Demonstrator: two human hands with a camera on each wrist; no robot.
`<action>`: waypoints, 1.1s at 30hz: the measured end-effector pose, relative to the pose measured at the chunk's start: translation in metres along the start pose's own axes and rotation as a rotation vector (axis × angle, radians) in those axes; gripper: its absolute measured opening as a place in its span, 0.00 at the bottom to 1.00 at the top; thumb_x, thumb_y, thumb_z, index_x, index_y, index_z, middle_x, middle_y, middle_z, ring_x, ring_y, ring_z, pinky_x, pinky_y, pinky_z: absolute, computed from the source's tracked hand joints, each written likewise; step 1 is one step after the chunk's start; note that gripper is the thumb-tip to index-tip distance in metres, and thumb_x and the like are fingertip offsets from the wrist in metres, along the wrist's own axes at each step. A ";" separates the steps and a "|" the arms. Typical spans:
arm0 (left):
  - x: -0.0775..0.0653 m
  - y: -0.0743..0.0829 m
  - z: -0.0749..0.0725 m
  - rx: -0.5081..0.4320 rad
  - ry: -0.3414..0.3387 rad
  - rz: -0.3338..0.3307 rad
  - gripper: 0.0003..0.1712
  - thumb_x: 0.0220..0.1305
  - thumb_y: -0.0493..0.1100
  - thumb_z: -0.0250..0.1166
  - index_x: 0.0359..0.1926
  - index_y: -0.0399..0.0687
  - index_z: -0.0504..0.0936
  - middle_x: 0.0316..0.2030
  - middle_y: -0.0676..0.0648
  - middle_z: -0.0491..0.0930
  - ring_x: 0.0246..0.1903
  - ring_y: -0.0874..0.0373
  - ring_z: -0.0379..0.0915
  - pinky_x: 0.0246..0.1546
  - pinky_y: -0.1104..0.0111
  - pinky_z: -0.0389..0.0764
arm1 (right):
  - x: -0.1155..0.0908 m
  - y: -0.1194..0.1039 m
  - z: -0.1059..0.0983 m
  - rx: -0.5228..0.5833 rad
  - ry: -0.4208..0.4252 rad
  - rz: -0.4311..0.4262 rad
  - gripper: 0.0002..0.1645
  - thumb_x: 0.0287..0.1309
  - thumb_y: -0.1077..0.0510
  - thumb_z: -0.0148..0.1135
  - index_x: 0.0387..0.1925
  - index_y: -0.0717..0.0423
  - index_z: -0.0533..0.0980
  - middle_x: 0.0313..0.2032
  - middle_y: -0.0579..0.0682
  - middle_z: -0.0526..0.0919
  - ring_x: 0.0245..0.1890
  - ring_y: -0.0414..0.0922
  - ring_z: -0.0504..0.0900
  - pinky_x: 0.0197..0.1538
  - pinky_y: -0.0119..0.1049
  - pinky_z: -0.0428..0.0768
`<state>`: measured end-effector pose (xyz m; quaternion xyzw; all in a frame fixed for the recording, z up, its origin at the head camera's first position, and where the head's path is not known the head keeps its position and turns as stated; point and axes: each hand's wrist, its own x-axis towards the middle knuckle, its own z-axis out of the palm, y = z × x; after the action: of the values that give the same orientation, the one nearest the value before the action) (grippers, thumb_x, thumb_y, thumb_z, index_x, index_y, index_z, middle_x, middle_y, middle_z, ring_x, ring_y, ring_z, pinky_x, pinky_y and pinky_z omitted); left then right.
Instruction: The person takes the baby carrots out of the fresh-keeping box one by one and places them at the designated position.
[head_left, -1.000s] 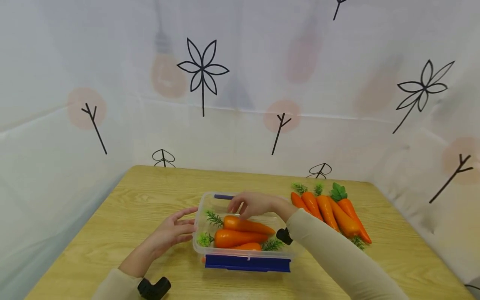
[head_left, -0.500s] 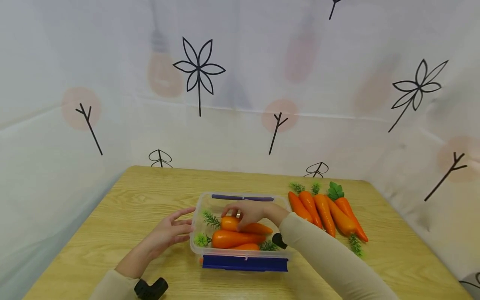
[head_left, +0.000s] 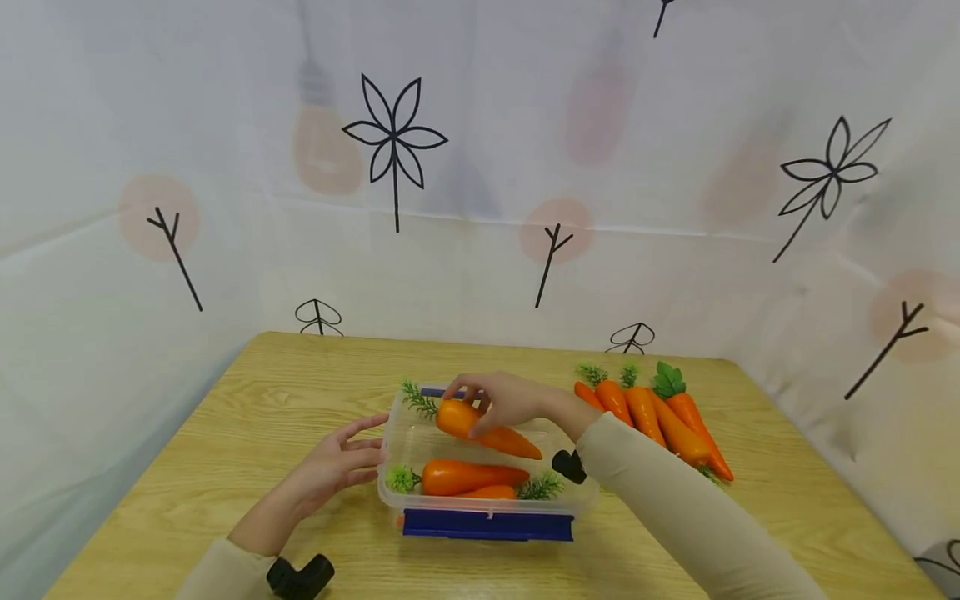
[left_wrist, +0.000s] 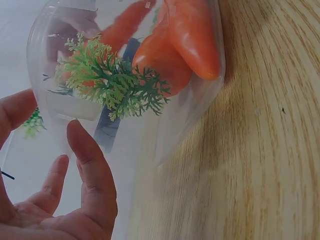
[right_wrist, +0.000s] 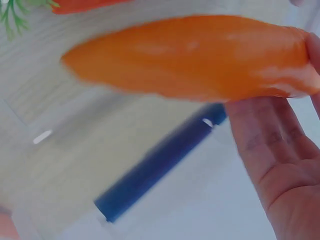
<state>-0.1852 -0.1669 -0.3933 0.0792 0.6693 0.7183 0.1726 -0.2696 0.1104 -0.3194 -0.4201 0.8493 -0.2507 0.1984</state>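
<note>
Here's the right hand (head_left: 510, 400), thumb and fingers pinching an orange carrot (head_left: 495, 435), held tilted, leafy end higher, over the clear box (head_left: 442, 503)! The left hand (head_left: 341, 462), fingers spread wide, is at the box's left wall (whether every fingertip touches, I can't tell). More carrots (head_left: 472, 477) lie inside; to the right, a carrot cluster (head_left: 647, 417) rests on the wooden table (head_left: 300, 383).

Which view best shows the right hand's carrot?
The head view: it shows the held carrot, leaves to tip, though the right hand covers part. The right wrist view is closer but lacks the leaves; in the left wrist view I can't single it out.
</note>
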 end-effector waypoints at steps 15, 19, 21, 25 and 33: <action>0.000 0.000 0.000 -0.008 -0.010 0.000 0.41 0.61 0.39 0.63 0.70 0.39 0.51 0.55 0.33 0.70 0.48 0.49 0.74 0.45 0.63 0.77 | -0.047 -0.019 -0.015 0.082 0.309 -0.059 0.34 0.52 0.52 0.68 0.60 0.49 0.67 0.45 0.53 0.75 0.38 0.44 0.79 0.37 0.35 0.79; 0.000 0.001 0.001 -0.005 -0.005 -0.003 0.41 0.62 0.39 0.63 0.70 0.39 0.51 0.56 0.33 0.69 0.48 0.48 0.74 0.45 0.63 0.77 | -0.061 -0.018 -0.016 0.113 0.424 -0.059 0.34 0.52 0.53 0.69 0.60 0.48 0.67 0.45 0.52 0.75 0.38 0.44 0.78 0.35 0.37 0.80; -0.001 0.001 0.002 -0.005 0.006 -0.009 0.41 0.61 0.39 0.63 0.70 0.39 0.52 0.56 0.33 0.69 0.48 0.48 0.74 0.44 0.63 0.77 | -0.068 -0.017 -0.016 0.133 0.472 -0.049 0.34 0.51 0.52 0.69 0.60 0.47 0.68 0.45 0.52 0.76 0.37 0.44 0.78 0.35 0.38 0.80; -0.001 0.001 0.003 -0.005 0.015 -0.013 0.42 0.60 0.39 0.64 0.70 0.39 0.53 0.57 0.32 0.68 0.48 0.48 0.74 0.44 0.63 0.77 | -0.080 -0.014 -0.016 0.179 0.541 -0.011 0.34 0.50 0.52 0.70 0.59 0.46 0.68 0.44 0.52 0.75 0.38 0.46 0.78 0.35 0.40 0.80; 0.001 -0.002 0.004 -0.003 0.025 -0.021 0.41 0.60 0.39 0.64 0.70 0.39 0.53 0.58 0.30 0.67 0.49 0.47 0.73 0.45 0.63 0.77 | -0.100 -0.005 -0.017 0.186 0.642 0.018 0.33 0.51 0.55 0.70 0.59 0.48 0.68 0.43 0.54 0.76 0.37 0.47 0.78 0.33 0.38 0.80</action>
<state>-0.1847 -0.1630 -0.3947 0.0632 0.6709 0.7186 0.1718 -0.2194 0.1941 -0.2901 -0.2921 0.8456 -0.4450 -0.0395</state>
